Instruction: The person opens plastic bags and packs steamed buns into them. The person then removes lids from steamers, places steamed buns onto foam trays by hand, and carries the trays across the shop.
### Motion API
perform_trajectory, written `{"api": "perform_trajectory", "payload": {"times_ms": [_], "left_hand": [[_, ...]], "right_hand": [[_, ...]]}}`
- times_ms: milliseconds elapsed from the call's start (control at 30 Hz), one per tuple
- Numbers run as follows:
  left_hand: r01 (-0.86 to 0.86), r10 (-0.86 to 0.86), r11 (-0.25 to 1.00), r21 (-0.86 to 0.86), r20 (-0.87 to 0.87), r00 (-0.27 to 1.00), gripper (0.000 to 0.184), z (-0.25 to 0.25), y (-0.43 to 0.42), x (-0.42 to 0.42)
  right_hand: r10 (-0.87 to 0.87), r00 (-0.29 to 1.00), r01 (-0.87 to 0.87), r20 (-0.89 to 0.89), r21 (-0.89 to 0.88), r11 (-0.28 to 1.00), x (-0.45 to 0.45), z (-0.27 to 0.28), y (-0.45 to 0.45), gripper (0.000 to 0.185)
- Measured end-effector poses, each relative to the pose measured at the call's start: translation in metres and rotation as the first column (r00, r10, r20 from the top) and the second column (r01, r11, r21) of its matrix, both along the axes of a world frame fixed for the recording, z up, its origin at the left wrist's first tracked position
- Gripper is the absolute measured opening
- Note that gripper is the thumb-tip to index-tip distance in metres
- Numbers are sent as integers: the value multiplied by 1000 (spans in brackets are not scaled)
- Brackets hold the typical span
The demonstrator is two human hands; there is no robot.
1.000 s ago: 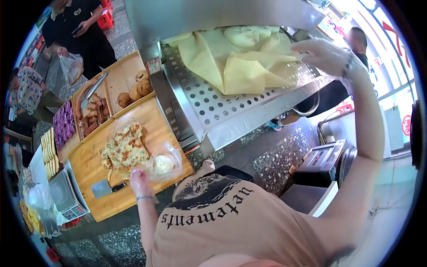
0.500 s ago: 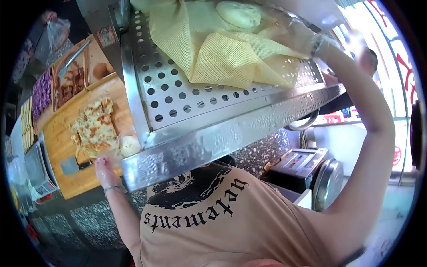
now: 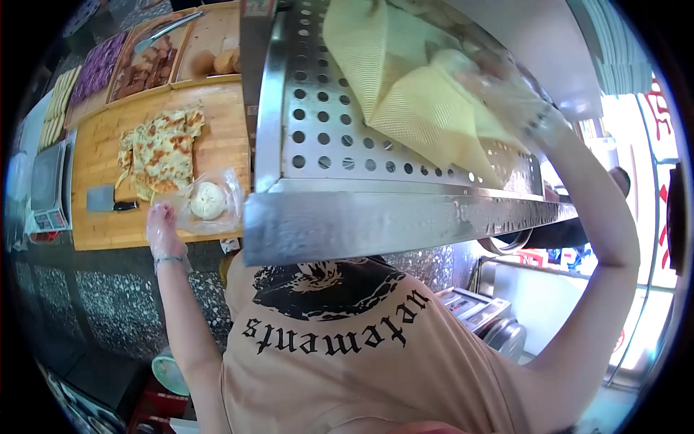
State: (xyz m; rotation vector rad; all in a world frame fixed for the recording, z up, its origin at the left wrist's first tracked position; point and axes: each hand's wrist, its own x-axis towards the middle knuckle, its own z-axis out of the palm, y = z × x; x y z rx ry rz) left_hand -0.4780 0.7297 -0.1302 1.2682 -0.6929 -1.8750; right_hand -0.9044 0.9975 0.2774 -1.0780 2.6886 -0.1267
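Note:
My left hand (image 3: pixel 166 230), in a clear glove, is closed on the edge of a thin plastic bag (image 3: pixel 233 189) at the board's front edge. A white bun (image 3: pixel 208 200) lies on that bag. Just left of the hand is a cleaver (image 3: pixel 101 198) with a black handle, and behind it a browned flatbread (image 3: pixel 163 148). My right hand (image 3: pixel 506 94), also gloved, reaches over the yellow mesh cloth (image 3: pixel 423 108) in the perforated steamer tray (image 3: pixel 311 155). Its fingers are blurred beside a pale bun (image 3: pixel 452 61); their grip is unclear.
Behind the wooden board (image 3: pixel 94 163) are trays of purple shreds (image 3: pixel 100 69), meat pieces (image 3: pixel 148 66) with tongs (image 3: pixel 170 30), and brown round items (image 3: pixel 225 61). A scale (image 3: pixel 48 181) stands left. The steamer's metal edge (image 3: pixel 405 230) crosses in front of my torso.
My right hand has come down from above the steamer's right side onto the cloth, whose folds have shifted. My left hand stays by the bag. The view has swung and moved closer to the steamer.

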Motion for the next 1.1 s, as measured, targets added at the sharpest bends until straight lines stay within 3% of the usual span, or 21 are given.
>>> {"api": "perform_trajectory", "payload": {"times_ms": [33, 100, 133, 167, 200, 233, 367, 433, 500, 567, 633, 667, 733, 767, 800, 833, 867, 900, 933, 1000, 1100], "left_hand": [[-15, 15, 1000, 2, 2, 1000, 2, 6, 2, -3], [215, -161, 929, -300, 195, 967, 1, 19, 4, 1], [161, -126, 957, -239, 155, 980, 3, 34, 8, -2], [105, -84, 979, -176, 123, 989, 5, 47, 10, -8], [170, -147, 976, -134, 168, 975, 8, 46, 4, -2], [240, -218, 967, -85, 205, 954, 11, 43, -3, 5], [511, -426, 850, -123, 409, 807, 22, 55, -14, 16], [634, -513, 762, -132, 474, 715, 26, 50, -21, 22], [683, -565, 719, -130, 463, 683, 29, 46, -27, 27], [725, -650, 688, -43, 407, 641, 17, 44, -43, 34], [613, -591, 783, -102, 183, 786, 18, 39, -47, 34], [518, -520, 854, 53, 54, 853, 22, 51, -46, 30], [528, -528, 849, 19, 12, 849, 22, 50, -50, 29], [524, -524, 851, -9, -28, 851, 21, 47, -51, 32], [522, -518, 853, 14, -105, 849, 19, 40, -53, 34], [534, -530, 845, 16, -108, 841, 19, 40, -57, 35], [623, -617, 782, 20, -111, 779, 19, 40, -60, 37], [704, -698, 710, 21, -113, 708, 21, 42, -64, 37], [714, -709, 699, 26, -104, 698, 29, 47, -63, 38], [700, -693, 712, 62, -103, 714, 32, 57, -59, 35], [704, -699, 709, 31, -105, 708, 42, 53, -63, 34]], "right_hand": [[-70, 995, 71, 65, -19, 997, 3, 5, 3, 74], [-165, 966, 191, 201, -118, 974, -7, 5, 18, 74], [-179, 942, 240, 284, -196, 951, -25, 0, 31, 72], [225, 968, -217, 108, -83, 973, -54, 0, 47, 60], [-31, 933, 109, 358, -200, 974, -21, 9, 30, 52], [-123, 870, 277, 477, -267, 923, 9, 16, 25, 52], [-89, 968, 177, 235, -387, 905, 10, 34, 49, 56], [-54, 821, 412, 568, -525, 744, -12, 46, 83, 44], [-98, 876, 410, 472, -623, 666, 17, 54, 95, 38], [-103, 910, 389, 401, -745, 542, 53, 65, 106, 31], [-17, 934, 338, 356, -868, 363, 107, 70, 106, 25], [98, 931, 317, 351, -912, 260, 140, 70, 101, 21], [520, 757, 408, 396, -908, 97, 204, 53, 80, 15], [754, 493, 556, 435, -824, 112, 234, 32, 56, 12], [850, 85, 793, 521, -552, 258, 280, -2, -4, 12], [601, 512, 791, 614, -609, -51, 282, -33, 63, 10], [447, 627, 733, 638, -678, -60, 326, -38, -55, 10], [653, 456, 851, 605, -510, -122, 334, -89, -71, 20], [822, 279, 940, 496, -315, -130, 342, -145, -80, 34], [215, 416, 865, 884, -457, 207, 331, -184, -150, 44], [8, 635, 640, 773, -532, 555, 310, -295, -196, 32]]}}
